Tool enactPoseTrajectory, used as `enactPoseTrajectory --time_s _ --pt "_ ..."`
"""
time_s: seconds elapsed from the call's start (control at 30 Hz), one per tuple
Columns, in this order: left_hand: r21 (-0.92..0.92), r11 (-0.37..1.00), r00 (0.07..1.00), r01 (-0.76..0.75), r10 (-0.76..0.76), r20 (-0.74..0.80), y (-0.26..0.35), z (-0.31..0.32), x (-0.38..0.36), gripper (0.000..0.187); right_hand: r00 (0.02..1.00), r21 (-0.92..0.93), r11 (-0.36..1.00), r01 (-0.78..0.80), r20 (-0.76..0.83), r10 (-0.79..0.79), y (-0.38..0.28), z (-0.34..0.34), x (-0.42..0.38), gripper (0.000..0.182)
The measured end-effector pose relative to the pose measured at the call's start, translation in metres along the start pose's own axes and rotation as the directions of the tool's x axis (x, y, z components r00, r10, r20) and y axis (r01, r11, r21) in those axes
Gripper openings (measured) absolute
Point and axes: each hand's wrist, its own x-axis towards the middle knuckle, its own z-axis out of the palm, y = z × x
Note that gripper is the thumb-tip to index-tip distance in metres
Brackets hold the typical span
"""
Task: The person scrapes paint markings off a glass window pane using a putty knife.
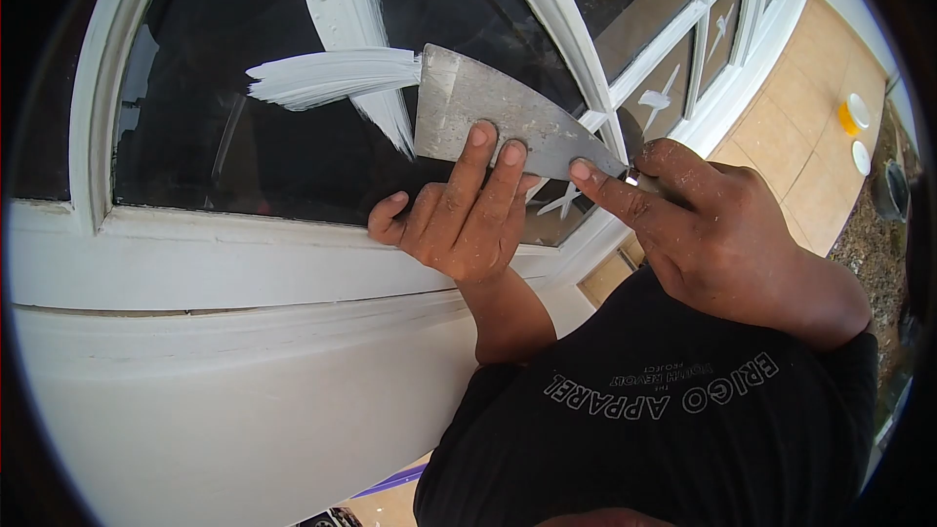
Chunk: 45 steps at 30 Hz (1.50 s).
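A wide metal scraper blade [488, 107] lies flat against a dark glass pane [215, 137], its edge at a white painted X mark [337, 73]. My right hand [712, 234] grips the scraper's handle, with the forefinger stretched along the blade's narrow end. Two fingertips of my left hand [459, 215] press on the blade's lower edge, the other fingers curled below near the white frame.
The pane sits in a white-painted window frame [244, 263] with a white panel beneath. More panes with white X marks [659, 98] run to the right. Tan floor tiles [810, 137] carry a yellow container and white lids [854, 122].
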Motion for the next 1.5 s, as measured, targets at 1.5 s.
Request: enactPoseTrajectory --time_s 1.5 --pt "-0.008 0.999 0.995 0.042 -0.042 -0.092 0.005 0.008 0.002 0.016 1.000 -0.027 1.000 0.009 -0.024 -0.010 0.000 -0.005 0.004 0.062"
